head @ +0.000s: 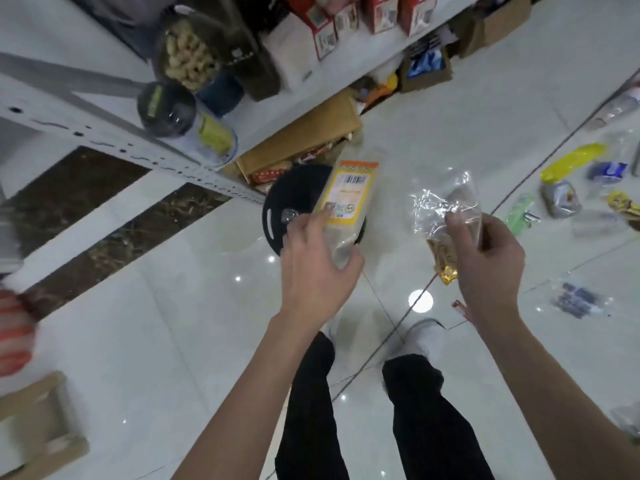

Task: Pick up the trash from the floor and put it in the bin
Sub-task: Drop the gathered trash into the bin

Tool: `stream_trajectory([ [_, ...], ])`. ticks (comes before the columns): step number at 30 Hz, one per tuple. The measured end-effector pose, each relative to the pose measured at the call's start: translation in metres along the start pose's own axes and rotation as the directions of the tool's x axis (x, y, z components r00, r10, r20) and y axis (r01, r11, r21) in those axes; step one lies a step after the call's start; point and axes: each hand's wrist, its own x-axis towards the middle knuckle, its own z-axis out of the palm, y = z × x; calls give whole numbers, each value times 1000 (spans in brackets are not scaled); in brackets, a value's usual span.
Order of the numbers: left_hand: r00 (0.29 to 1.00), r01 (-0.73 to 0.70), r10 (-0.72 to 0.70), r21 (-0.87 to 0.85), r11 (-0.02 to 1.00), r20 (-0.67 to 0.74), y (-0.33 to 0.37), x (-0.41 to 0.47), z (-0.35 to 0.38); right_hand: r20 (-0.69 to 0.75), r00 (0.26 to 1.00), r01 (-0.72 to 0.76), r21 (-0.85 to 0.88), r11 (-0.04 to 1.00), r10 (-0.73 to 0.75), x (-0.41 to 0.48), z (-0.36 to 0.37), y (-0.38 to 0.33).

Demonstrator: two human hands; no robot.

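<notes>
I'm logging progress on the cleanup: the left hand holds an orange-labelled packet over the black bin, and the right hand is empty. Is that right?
Not quite. In the head view the right hand is not empty: its grip is closed on a crumpled clear plastic wrapper. The left hand does hold the orange-labelled packet over the black bin.

Orange-labelled packet (349,199) over black bin (294,202) — upright

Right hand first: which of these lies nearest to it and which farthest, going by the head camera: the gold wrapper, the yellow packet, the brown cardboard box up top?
From the right hand:
1. Gold wrapper, on the floor just left of the hand.
2. Yellow packet, on the floor, up and to the right.
3. Brown cardboard box, farthest, by the shelf at the top.
</notes>
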Motion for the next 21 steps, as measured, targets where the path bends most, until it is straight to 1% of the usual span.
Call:
stream_trajectory([
  [4, 993, 94, -97, 52, 994, 63, -62, -11, -9, 43, 999, 0, -35, 999, 2, -17, 60, 5],
  [6, 990, 103, -111, 93, 990, 89, -87, -15, -11, 50, 998, -33, -45, 998, 36, -30, 86, 12],
  [8, 987, 102, -115, 107, 989, 116, -106, -8, -15, 24, 997, -76, -36, 996, 77, -40, 109, 17],
  [10, 984, 86, -102, 114, 990, 144, -120, 8, -17, -7, 995, -105, -35, 994, 104, -48, 129, 21],
  [12, 985, 36, -60, 146, 989, 161, -131, 32, -18, -21, 993, -121, -30, 992, 120, -52, 146, 24],
  [15, 990, -35, 7, 203, 979, 138, -141, 64, -22, -52, 990, -130, -34, 991, 128, -50, 169, 26],
  [21, 992, -46, 29, 136, 990, 124, -168, 88, -46, -83, 987, -143, -80, 986, 136, -46, 214, 20],
])
